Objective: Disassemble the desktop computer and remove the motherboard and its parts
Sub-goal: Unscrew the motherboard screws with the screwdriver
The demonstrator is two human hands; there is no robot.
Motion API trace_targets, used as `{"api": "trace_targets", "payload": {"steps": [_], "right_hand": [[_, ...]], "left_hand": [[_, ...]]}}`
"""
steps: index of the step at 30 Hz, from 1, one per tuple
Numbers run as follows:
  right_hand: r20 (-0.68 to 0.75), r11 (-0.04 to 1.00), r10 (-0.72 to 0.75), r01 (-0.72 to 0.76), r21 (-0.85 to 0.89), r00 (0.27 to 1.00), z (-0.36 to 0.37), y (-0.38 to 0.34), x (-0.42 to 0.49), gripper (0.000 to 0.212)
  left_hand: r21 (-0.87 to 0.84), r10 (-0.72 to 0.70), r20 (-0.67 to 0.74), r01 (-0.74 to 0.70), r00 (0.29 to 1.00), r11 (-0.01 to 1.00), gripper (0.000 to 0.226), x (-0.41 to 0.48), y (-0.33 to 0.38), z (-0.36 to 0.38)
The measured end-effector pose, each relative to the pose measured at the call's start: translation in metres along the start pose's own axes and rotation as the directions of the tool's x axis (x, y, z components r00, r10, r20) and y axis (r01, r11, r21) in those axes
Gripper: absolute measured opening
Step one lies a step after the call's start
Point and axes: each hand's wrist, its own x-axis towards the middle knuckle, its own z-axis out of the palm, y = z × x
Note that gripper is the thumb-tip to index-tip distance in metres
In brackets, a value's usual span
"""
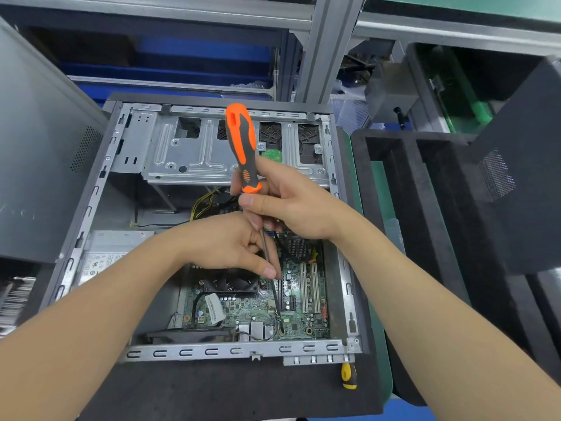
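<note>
Both forearms come in from the near corners, left from bottom-left, right from bottom-right, converging over the middle of the open computer case [349, 302]. The case lies on its side on a black foam pad [212, 387] over the green surface [387, 354]. A yellow-handled tool [349, 376] lies on the pad just beside the case's near right corner. The motherboard [303, 299] is seated in the near right part of the case, with a cooler fan [230, 282] on it and the power supply [103, 256] to its left. The left hand [230, 247] is knuckles up with fingers curled, thumb and forefinger pinching the shaft low down. The right hand [288, 208] sits higher, palm turned left, thumb laid across just under the handle collar, fingers wrapped round the top of the shaft. The screwdriver [243, 147] stands nearly upright, orange-grey handle tilted slightly away and left, shaft running down-right to a tip at the board's near edge. Cannot tell whether the tip is seated in a screw. Past the hands a metal drive cage [188, 153] spans the far end of the case. A grey side panel [39, 147] stands at the left, a black foam tray [425, 208] at the right, and an aluminium frame [318, 41] rises behind.
</note>
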Motion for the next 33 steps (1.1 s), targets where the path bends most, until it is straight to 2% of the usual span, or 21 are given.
{"api": "trace_targets", "payload": {"steps": [6,8,10,13,16,19,22,24,25,26,28,31,33], "right_hand": [[0.167,0.995,-0.094,0.091,0.029,0.982,-0.004,-0.01,-0.011,0.018],[0.242,0.995,-0.094,0.089,0.032,0.966,-0.005,-0.018,-0.016,0.018],[0.355,0.995,-0.102,0.089,0.053,0.929,-0.005,-0.027,-0.021,0.016],[0.499,0.998,-0.059,0.045,0.041,0.865,-0.009,-0.041,-0.029,0.013],[0.539,1.0,0.015,-0.022,0.007,0.842,-0.01,-0.056,-0.039,0.011],[0.429,0.989,0.08,-0.017,-0.148,0.9,-0.01,-0.075,-0.054,0.012],[0.176,0.91,0.098,-0.016,-0.415,0.98,-0.007,-0.104,-0.069,0.021],[-0.017,0.827,0.074,-0.071,-0.557,0.997,0.001,-0.125,-0.076,0.035],[-0.127,0.737,0.037,-0.113,-0.667,0.991,0.007,-0.134,-0.077,0.047],[-0.225,0.623,-0.011,-0.169,-0.763,0.974,0.012,-0.142,-0.078,0.057],[-0.351,0.431,-0.044,-0.299,-0.852,0.936,0.024,-0.158,-0.08,0.07],[-0.433,0.306,0.062,-0.43,-0.849,0.899,0.039,-0.178,-0.082,0.068],[-0.407,0.301,0.144,-0.432,-0.85,0.902,0.044,-0.185,-0.085,0.056]], "left_hand": [[-0.049,0.102,0.044,-0.1,0.994,0.994,0.008,-0.001,0.004,0.002],[-0.057,0.108,0.087,-0.103,0.99,0.993,0.015,-0.004,0.006,0.002],[-0.154,0.14,0.133,-0.119,0.981,0.981,0.028,-0.008,0.011,0.003],[-0.256,0.231,0.124,-0.194,0.965,0.947,0.042,-0.013,0.019,0.005],[-0.258,0.259,0.112,-0.223,0.96,0.94,0.049,-0.011,0.027,0.012],[-0.207,0.265,0.113,-0.238,0.958,0.949,0.052,-0.008,0.035,0.012],[-0.2,0.258,0.137,-0.229,0.956,0.953,0.022,-0.006,0.043,0.015],[-0.209,0.235,0.145,-0.202,0.961,0.957,0.014,-0.004,0.048,0.015],[-0.207,0.224,0.167,-0.188,0.96,0.96,0.006,-0.004,0.051,0.015],[-0.202,0.222,0.184,-0.184,0.958,0.962,0.012,-0.003,0.052,0.015],[-0.168,0.175,0.216,-0.141,0.961,0.976,0.022,-0.003,0.055,0.012],[-0.145,0.171,0.204,-0.143,0.964,0.979,0.011,-0.007,0.066,0.012],[-0.082,0.145,0.255,-0.128,0.956,0.988,0.017,-0.01,0.072,0.011]]}}
